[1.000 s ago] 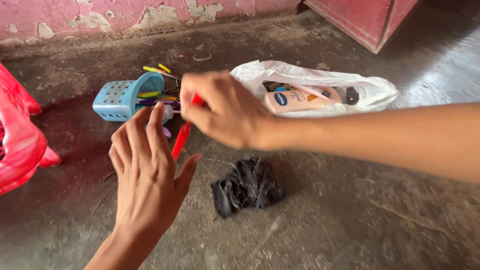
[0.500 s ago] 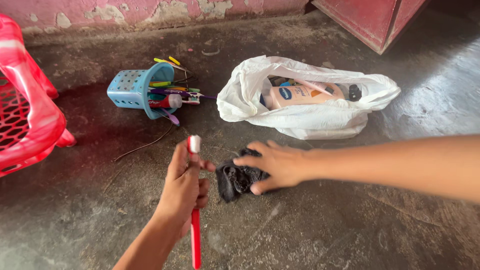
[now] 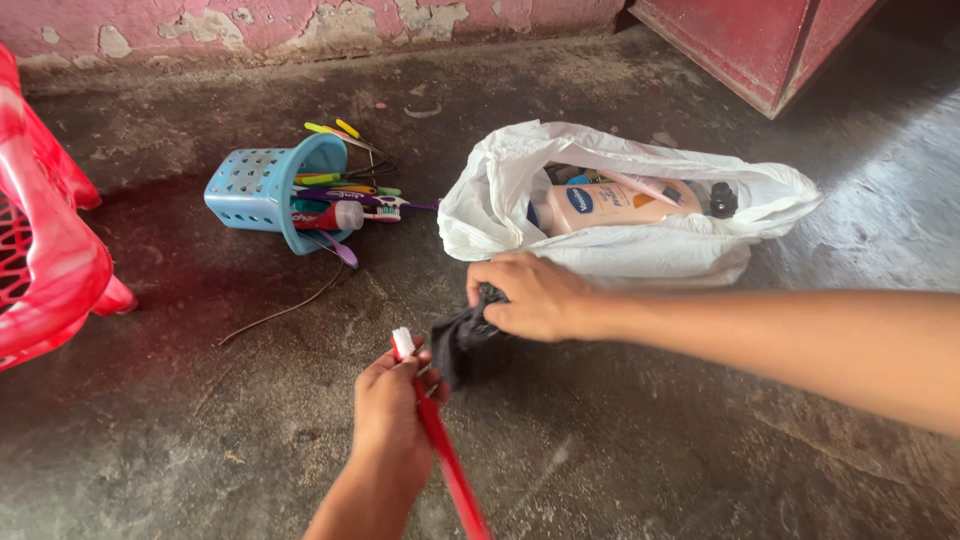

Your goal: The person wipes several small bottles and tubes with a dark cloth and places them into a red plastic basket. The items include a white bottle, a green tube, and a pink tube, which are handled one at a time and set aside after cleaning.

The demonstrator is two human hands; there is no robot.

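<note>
My left hand (image 3: 390,410) grips a red toothbrush (image 3: 445,460) by its handle, the white bristled head pointing up and away from me. My right hand (image 3: 525,295) is closed on a crumpled black cloth (image 3: 462,345) and lifts it just off the concrete floor, right beside the brush head. Behind them a light blue perforated holder (image 3: 262,190) lies tipped on its side, with several toothbrushes and a small tube spilling out of its mouth.
A white plastic bag (image 3: 620,245) lies open on the floor with a peach lotion bottle (image 3: 615,203) inside. A red plastic stool (image 3: 45,255) stands at the left edge. A thin wire (image 3: 285,305) lies on the floor. A pink peeling wall runs along the back.
My right hand passed the red toothbrush to my left hand, then reached down, closed on the black cloth and raised it. My left hand lowered the brush slightly toward the cloth.
</note>
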